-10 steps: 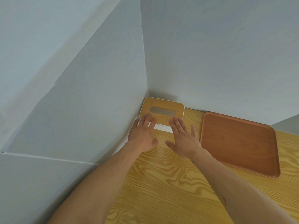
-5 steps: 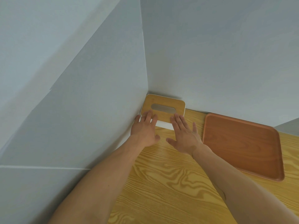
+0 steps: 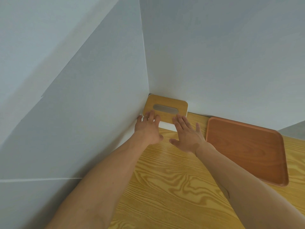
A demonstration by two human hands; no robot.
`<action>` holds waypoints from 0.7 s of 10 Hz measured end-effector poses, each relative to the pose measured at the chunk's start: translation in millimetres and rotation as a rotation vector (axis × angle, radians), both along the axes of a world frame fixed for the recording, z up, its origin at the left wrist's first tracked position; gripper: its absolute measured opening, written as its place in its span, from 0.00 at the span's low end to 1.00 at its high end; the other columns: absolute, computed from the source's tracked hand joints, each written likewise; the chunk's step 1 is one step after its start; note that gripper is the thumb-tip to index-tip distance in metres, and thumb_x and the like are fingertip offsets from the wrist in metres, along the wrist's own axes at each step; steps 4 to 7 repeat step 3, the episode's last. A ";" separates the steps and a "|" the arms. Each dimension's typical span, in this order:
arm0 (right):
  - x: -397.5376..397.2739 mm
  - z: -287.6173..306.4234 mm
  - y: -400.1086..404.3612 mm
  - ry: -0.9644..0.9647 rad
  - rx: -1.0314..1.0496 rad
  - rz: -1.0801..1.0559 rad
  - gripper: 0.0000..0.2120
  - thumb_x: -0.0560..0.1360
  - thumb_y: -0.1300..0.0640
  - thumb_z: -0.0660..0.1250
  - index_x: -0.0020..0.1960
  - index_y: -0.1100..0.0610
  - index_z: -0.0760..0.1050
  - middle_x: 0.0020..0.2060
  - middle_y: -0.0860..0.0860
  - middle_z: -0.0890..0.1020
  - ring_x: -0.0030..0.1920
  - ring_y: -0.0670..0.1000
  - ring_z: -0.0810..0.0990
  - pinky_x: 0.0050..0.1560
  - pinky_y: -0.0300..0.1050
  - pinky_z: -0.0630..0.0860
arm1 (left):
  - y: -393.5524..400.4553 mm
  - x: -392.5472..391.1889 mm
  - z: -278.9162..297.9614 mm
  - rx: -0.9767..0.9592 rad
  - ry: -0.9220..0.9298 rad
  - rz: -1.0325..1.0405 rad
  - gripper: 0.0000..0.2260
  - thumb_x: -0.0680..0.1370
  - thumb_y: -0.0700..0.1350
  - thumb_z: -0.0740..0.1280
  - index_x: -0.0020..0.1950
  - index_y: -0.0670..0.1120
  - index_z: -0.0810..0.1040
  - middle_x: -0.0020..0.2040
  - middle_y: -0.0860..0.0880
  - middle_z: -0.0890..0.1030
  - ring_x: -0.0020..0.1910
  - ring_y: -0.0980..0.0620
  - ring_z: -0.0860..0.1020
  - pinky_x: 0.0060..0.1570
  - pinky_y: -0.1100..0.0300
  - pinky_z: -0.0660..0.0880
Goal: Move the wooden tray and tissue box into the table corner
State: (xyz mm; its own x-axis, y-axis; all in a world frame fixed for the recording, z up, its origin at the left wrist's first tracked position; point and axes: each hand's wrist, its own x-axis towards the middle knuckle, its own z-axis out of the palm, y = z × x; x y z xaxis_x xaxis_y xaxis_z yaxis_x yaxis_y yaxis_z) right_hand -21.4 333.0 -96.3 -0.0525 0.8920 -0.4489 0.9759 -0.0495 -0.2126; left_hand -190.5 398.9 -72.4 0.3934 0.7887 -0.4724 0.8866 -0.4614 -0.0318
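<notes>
Head view shows your left hand (image 3: pixel 148 129) flat and spread, its fingertips (image 3: pixel 151 115) resting on the near left edge of the tissue box (image 3: pixel 166 109). Your right hand (image 3: pixel 188 136) is also flat, fingers splayed and thumb out to the side, with its fingertips touching the box's near right edge. Neither hand is gripping anything; both palms face down and lie just above or on the surface (image 3: pixel 173 187), which of the two I cannot tell.

Just beyond your fingers the tissue box sits tucked into the corner where the two pale walls (image 3: pixel 214 55) meet. Its left side lies against the left wall and its far side is at the back wall. The box has a light wooden top with a grey oval slot (image 3: pixel 165 108) and a white body visible between your hands.

To the right of your right hand, near but apart from your wrist, the wooden tray (image 3: pixel 247 149) lies flat on the surface. Its far edge runs along the back wall, and a strip of bare wood grain separates it from the tissue box.
</notes>
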 end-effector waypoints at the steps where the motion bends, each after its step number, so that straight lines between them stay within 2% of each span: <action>1: 0.3 5.6 1.8 0.020 0.004 0.004 0.42 0.79 0.38 0.59 0.81 0.52 0.37 0.80 0.48 0.37 0.79 0.49 0.36 0.76 0.66 0.42 | 0.8 -0.7 3.8 -0.034 -0.011 0.015 0.39 0.78 0.59 0.62 0.80 0.47 0.45 0.82 0.44 0.42 0.80 0.46 0.43 0.77 0.44 0.47; 2: 2.0 12.0 3.5 0.026 0.068 0.000 0.39 0.80 0.41 0.59 0.81 0.53 0.44 0.81 0.49 0.41 0.80 0.50 0.39 0.77 0.63 0.44 | 1.7 -3.7 7.0 -0.018 -0.064 0.020 0.37 0.78 0.58 0.62 0.80 0.48 0.48 0.82 0.45 0.44 0.80 0.46 0.45 0.77 0.45 0.49; 3: 6.4 21.0 -4.3 0.026 0.171 0.003 0.32 0.81 0.44 0.59 0.80 0.52 0.54 0.82 0.50 0.49 0.80 0.52 0.44 0.78 0.61 0.49 | -3.7 -11.0 12.2 0.025 -0.173 0.030 0.34 0.78 0.57 0.62 0.80 0.49 0.53 0.82 0.44 0.49 0.80 0.45 0.50 0.75 0.46 0.56; 7: 6.4 21.0 -4.3 0.026 0.171 0.003 0.32 0.81 0.44 0.59 0.80 0.52 0.54 0.82 0.50 0.49 0.80 0.52 0.44 0.78 0.61 0.49 | -3.7 -11.0 12.2 0.025 -0.173 0.030 0.34 0.78 0.57 0.62 0.80 0.49 0.53 0.82 0.44 0.49 0.80 0.45 0.50 0.75 0.46 0.56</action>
